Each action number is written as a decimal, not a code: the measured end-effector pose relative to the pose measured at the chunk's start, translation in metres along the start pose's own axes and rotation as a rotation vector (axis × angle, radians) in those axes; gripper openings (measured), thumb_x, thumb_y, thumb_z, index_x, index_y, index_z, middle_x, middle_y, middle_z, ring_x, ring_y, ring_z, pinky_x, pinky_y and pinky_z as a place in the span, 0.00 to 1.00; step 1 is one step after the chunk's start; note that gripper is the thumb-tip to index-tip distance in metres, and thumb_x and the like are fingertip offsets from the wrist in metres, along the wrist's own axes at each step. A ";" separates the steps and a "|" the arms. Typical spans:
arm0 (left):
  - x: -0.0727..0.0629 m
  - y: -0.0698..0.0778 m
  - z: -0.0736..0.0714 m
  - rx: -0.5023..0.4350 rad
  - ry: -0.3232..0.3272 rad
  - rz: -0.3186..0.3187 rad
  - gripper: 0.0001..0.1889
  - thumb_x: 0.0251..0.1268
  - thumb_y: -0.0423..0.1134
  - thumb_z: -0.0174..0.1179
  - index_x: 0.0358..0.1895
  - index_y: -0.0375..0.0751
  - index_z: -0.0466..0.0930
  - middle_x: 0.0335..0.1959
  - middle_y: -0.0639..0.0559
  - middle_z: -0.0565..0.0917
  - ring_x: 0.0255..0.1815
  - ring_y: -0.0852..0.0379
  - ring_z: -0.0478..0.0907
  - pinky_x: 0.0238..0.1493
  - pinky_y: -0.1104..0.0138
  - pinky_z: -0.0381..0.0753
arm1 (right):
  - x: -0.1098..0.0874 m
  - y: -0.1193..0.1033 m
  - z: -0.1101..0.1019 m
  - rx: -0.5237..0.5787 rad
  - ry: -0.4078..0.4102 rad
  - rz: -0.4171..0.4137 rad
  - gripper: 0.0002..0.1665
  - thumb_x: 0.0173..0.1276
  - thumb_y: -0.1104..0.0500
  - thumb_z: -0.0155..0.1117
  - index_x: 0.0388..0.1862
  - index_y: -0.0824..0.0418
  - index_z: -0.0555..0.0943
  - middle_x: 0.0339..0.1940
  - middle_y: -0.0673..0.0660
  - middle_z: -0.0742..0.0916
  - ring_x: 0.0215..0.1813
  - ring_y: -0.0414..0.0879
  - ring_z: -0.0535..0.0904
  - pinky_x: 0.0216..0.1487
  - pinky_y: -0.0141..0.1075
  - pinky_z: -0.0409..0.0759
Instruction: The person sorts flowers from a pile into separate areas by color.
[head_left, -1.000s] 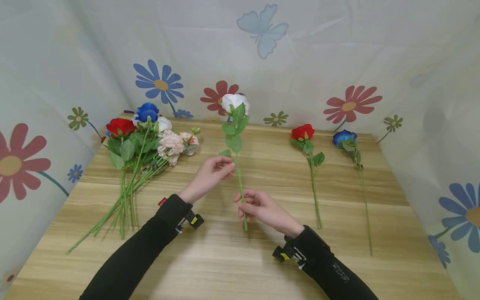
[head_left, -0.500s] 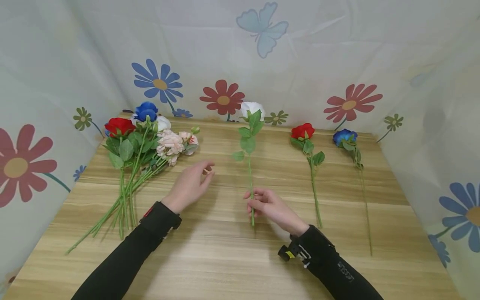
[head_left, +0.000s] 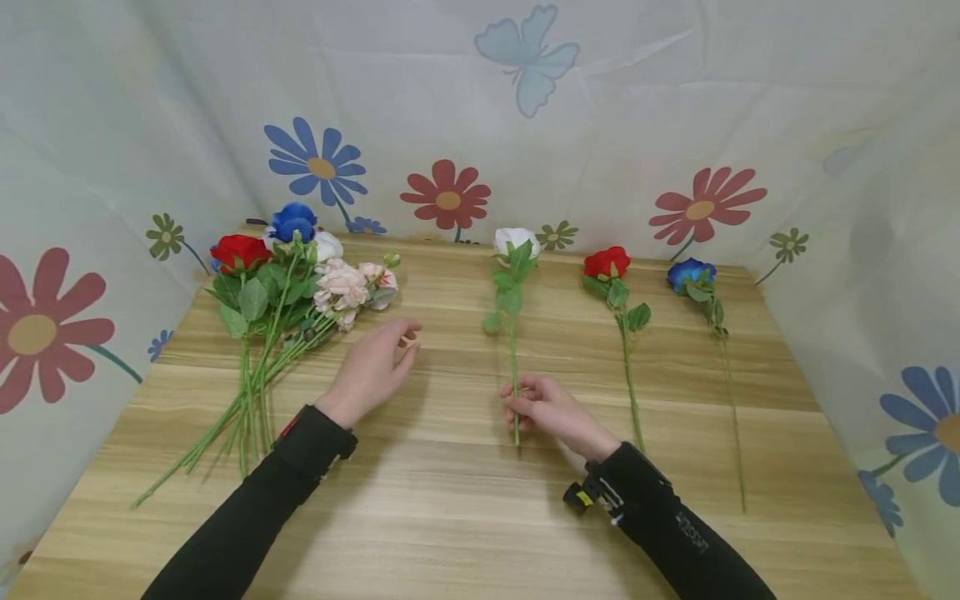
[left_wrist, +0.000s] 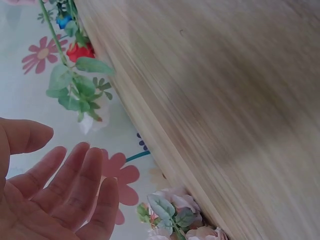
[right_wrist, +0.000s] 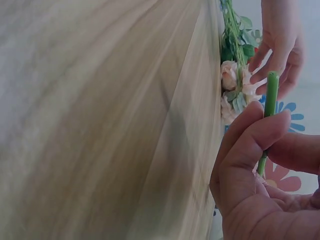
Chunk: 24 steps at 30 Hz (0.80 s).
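My right hand pinches the lower stem of a white rose between thumb and fingers. The bloom points toward the back wall, with green leaves below it. In the right wrist view the cut end of the green stem sticks out past the fingers. My left hand holds nothing and hovers over the table between the bunch and the white rose. Its fingers are loosely bent and spread from the thumb in the left wrist view. To the right lie a single red rose and a blue rose.
A bunch of flowers lies at the left of the wooden table: a red rose, a blue rose, a white one and pale pink blooms. Its stems cross toward the front. A printed curtain encloses the table's back and sides.
My left hand has left the white rose and drawn back to the left. My right hand has carried the rose rightward, and its bloom has tipped lower toward the table.
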<state>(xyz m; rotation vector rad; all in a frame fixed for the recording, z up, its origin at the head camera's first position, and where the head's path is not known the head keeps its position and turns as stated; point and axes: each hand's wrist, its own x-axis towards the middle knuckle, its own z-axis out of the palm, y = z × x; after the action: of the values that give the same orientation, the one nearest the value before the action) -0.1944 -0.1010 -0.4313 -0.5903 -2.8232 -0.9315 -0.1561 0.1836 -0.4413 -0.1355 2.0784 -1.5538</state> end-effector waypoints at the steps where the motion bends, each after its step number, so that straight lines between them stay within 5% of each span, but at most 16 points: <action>1: 0.000 0.000 0.000 0.004 0.004 0.003 0.17 0.75 0.37 0.56 0.62 0.35 0.77 0.52 0.40 0.85 0.50 0.44 0.84 0.50 0.53 0.83 | 0.001 0.001 -0.001 -0.005 -0.001 0.003 0.15 0.77 0.66 0.51 0.55 0.77 0.72 0.29 0.53 0.83 0.32 0.40 0.80 0.34 0.28 0.78; 15: 0.000 0.002 0.001 0.023 0.021 0.018 0.16 0.73 0.35 0.58 0.60 0.35 0.79 0.50 0.41 0.85 0.49 0.45 0.84 0.48 0.53 0.83 | 0.013 0.005 -0.012 -0.183 0.039 -0.004 0.14 0.75 0.67 0.54 0.52 0.78 0.75 0.29 0.62 0.86 0.25 0.38 0.77 0.30 0.27 0.79; 24: 0.000 0.003 0.001 0.023 0.009 0.014 0.16 0.73 0.36 0.59 0.60 0.36 0.78 0.51 0.41 0.85 0.49 0.45 0.84 0.49 0.54 0.83 | 0.012 0.001 -0.014 -0.378 0.128 0.021 0.22 0.72 0.63 0.59 0.59 0.77 0.73 0.28 0.59 0.86 0.26 0.42 0.81 0.30 0.31 0.76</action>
<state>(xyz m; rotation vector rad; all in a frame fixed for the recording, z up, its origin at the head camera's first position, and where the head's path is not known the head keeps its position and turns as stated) -0.1930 -0.0987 -0.4306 -0.6007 -2.8139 -0.8951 -0.1730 0.1916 -0.4436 -0.1528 2.4489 -1.1680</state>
